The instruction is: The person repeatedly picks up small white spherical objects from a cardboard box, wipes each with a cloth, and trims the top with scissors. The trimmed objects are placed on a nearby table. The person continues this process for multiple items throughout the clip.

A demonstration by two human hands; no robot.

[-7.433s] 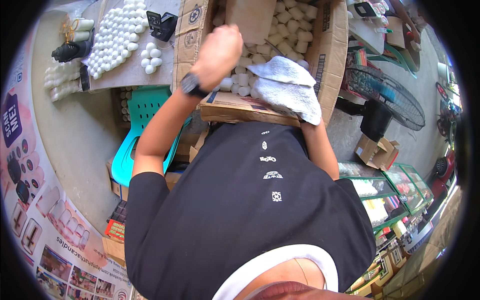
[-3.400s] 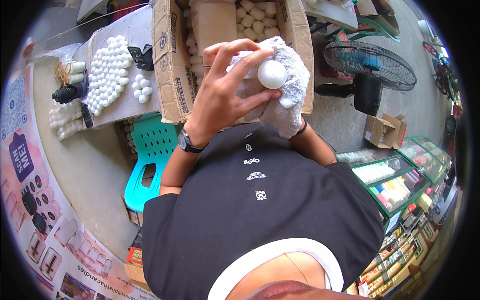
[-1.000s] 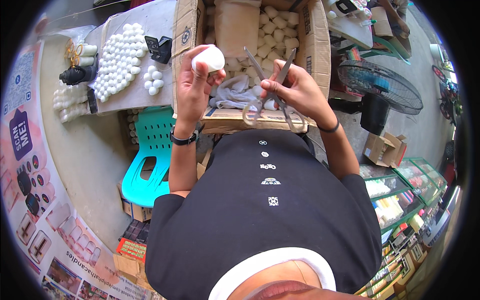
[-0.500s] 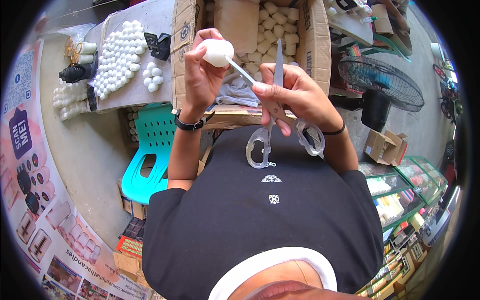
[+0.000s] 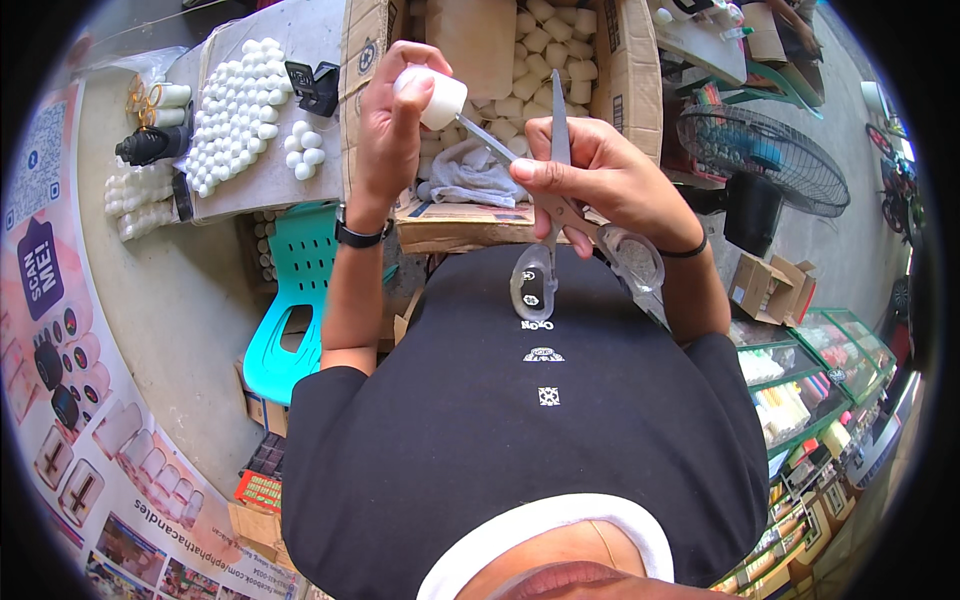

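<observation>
My left hand (image 5: pixel 385 150) grips a short white candle (image 5: pixel 442 103) between thumb and fingers, over the near left part of an open cardboard box (image 5: pixel 632 90). My right hand (image 5: pixel 615 180) is closed around the middle of a pair of scissors (image 5: pixel 559 125) with clear handles. The scissors' blades are spread; one points up, and the tip of the other meets the candle's lower right edge. Many similar white candles (image 5: pixel 540 62) lie in the box behind my hands. A crumpled whitish cloth (image 5: pixel 475 178) rests at the box's near end.
On the left, a table (image 5: pixel 225 205) bears rows of white candles (image 5: pixel 235 125) and a black device (image 5: pixel 314 90). A turquoise chair (image 5: pixel 300 255) stands below it. To the right are a black fan (image 5: pixel 765 165), a small open carton (image 5: pixel 765 288) and a green-framed display case (image 5: pixel 800 375).
The candle has tilted in my left hand, which moved slightly up and left. My right hand and the scissors have shifted a little to the right, the blade tip still at the candle.
</observation>
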